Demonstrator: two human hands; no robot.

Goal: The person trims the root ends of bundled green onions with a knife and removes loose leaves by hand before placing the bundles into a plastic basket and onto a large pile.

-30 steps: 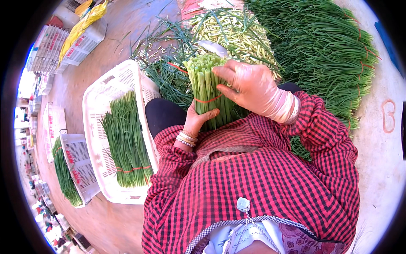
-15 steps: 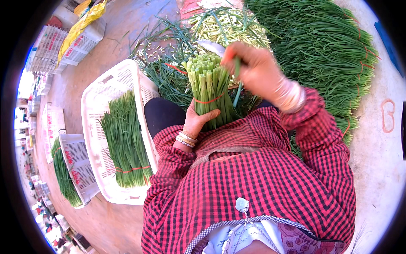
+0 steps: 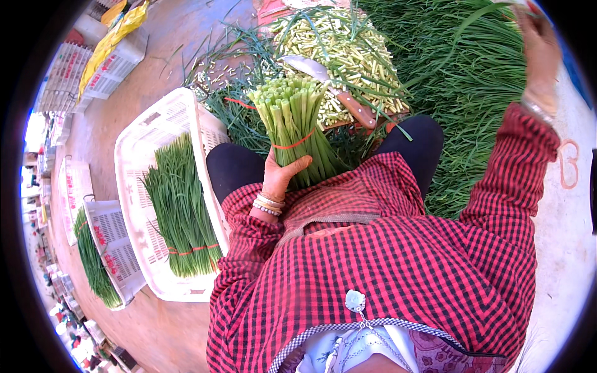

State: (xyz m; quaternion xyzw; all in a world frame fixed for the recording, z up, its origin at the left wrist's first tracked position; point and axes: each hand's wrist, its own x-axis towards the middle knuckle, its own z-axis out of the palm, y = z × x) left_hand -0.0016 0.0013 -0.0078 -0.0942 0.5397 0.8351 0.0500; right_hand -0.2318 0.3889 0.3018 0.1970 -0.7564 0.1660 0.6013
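My left hand [image 3: 280,174] is wrapped round a bunch of garlic chives [image 3: 289,115], held upright over my lap with its pale, cut stalk ends up. An orange-red band ties the bunch. Up at the far right, my right hand [image 3: 540,53] is raised over the edge of a big heap of long chives [image 3: 460,74]. A long green leaf [image 3: 476,22] arcs up to its fingertips, which are blurred. A curved knife [image 3: 356,110] with a brown wooden handle lies just beyond the bunch, beside a mound of cut stalk pieces [image 3: 367,56].
At my left stands a white plastic basket [image 3: 134,149] with tied chives [image 3: 186,211] inside. Further left is another crate [image 3: 115,242] with chives beside it. Stacked crates [image 3: 115,71] with a yellow sheet stand at far left. Loose trimmings [image 3: 217,81] lie beyond my knees.
My right hand has swung from beside the bunch out to the far right, over the heap. The knife's handle now shows. The left hand still grips the bunch, tilted slightly left.
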